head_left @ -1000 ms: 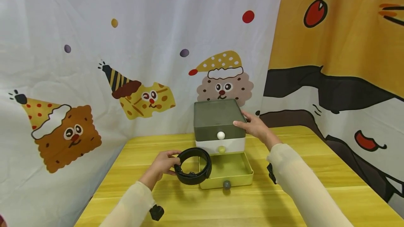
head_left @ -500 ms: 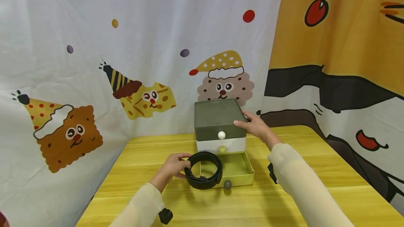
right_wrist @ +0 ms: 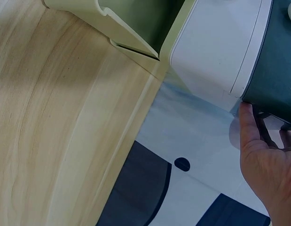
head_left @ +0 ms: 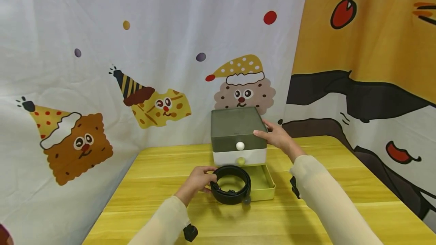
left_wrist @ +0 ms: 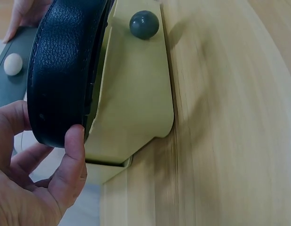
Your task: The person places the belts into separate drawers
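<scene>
My left hand (head_left: 199, 180) pinches a coiled black leather belt (head_left: 231, 199) by its left side, thumb and fingers on the band. In the head view the belt hangs over the pulled-out yellow-green bottom drawer (head_left: 267, 194) and covers its left part. The left wrist view shows the belt (left_wrist: 60, 70) above the drawer front (left_wrist: 136, 89). My right hand (head_left: 278, 138) rests against the right side of the small drawer cabinet (head_left: 238, 122), with extended fingers touching its dark green top section. Part of that hand's fingers is hidden behind the cabinet.
The cabinet's white middle drawer (head_left: 223, 157) and dark green top drawer (head_left: 221, 143) are closed. A grey knob (left_wrist: 144, 25) sits on the bottom drawer's front. All stands on a yellow wood-grain table (head_left: 143, 214), with a printed cloth curtain (head_left: 163, 48) behind.
My left hand has carried the belt to the right and slightly down, from the drawer's left side to over its left part. My right hand stays on the cabinet.
</scene>
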### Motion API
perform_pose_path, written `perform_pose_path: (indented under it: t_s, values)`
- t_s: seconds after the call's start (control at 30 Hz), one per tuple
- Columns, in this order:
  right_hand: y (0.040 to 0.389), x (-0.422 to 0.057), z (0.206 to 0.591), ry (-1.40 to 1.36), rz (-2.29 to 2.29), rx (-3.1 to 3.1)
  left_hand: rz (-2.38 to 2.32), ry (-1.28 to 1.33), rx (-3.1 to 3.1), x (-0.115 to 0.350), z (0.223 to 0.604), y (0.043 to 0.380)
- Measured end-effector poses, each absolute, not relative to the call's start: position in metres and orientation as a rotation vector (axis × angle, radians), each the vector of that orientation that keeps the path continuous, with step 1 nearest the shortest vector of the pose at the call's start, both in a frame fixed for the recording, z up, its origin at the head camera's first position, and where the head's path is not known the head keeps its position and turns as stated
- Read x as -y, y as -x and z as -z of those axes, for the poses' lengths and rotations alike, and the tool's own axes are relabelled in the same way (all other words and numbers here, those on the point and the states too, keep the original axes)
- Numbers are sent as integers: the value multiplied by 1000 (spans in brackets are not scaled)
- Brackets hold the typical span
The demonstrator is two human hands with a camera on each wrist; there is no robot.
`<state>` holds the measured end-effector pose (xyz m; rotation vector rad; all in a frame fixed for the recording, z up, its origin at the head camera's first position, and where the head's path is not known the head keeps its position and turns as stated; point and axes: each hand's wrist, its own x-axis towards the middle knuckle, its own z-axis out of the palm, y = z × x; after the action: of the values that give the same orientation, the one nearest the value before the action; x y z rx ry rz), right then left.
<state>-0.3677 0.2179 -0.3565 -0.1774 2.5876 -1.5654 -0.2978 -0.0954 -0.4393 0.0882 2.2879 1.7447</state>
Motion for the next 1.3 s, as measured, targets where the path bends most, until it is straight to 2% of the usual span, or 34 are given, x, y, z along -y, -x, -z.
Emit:
perform_pose_path:
  t_s: [0.83,1.3]
  values:
    - [367,-216,354,163,1573,-2570,-1752,-10,-2364,60,440,297]
    - [369,-217,358,180,1585,-2570,-1631,-43,-2523,58,436,301]
